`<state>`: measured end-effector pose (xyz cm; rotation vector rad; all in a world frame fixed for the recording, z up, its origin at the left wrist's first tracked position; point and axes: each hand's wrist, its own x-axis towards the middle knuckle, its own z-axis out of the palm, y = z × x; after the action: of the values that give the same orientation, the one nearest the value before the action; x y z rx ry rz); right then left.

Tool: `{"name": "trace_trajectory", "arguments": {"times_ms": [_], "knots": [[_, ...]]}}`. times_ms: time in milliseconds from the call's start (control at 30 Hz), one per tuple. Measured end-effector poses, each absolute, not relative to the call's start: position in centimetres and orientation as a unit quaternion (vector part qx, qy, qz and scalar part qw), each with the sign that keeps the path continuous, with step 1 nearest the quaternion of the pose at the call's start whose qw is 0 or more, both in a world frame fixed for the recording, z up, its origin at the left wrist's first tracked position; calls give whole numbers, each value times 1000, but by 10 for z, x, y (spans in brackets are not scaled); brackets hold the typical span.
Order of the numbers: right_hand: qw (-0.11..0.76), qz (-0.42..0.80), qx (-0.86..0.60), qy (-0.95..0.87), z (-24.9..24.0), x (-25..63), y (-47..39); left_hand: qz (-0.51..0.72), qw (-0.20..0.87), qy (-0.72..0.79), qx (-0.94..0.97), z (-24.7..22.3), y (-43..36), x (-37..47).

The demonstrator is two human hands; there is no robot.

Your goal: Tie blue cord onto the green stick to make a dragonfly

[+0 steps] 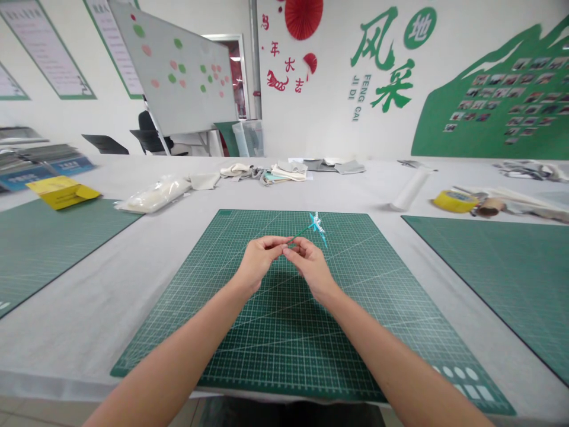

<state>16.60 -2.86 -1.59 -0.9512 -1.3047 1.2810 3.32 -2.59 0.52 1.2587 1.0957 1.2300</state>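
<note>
Above the green cutting mat point(249, 332), my left hand point(262, 258) and my right hand point(311, 264) meet fingertip to fingertip. Both pinch the lower end of a thin green stem that belongs to an artificial flower point(317, 224). Its light-blue and white head points away from me, up and to the right, with one blue petal or leaf hanging down. My fingers hide the bottom of the stem. Apart from the flower, I see nothing in either hand.
More cutting mats lie at left point(57, 249) and right point(498, 267). A yellow folded card point(63, 191), a plastic-wrapped packet point(155, 194), fabric pieces point(288, 171), a white roll point(411, 188) and yellow tape point(456, 200) lie farther back. A whiteboard point(178, 65) stands behind the table.
</note>
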Motion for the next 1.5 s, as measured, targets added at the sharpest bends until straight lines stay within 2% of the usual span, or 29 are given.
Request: {"name": "trace_trajectory", "arguments": {"times_ms": [500,633,900,1200,1500], "knots": [[594,437,-454,-500,-26,169,-23,505,468,476,548,1,-26,38],[590,426,-462,-507,-27,170,-23,491,473,485,548,2,-27,38],[575,456,-440,-517,-24,174,-24,433,535,454,566,2,-23,31],[579,501,-419,-488,-9,177,-29,354,667,385,531,3,-20,21],[590,492,-433,-472,-15,176,-26,372,685,371,505,5,-22,26]]}}
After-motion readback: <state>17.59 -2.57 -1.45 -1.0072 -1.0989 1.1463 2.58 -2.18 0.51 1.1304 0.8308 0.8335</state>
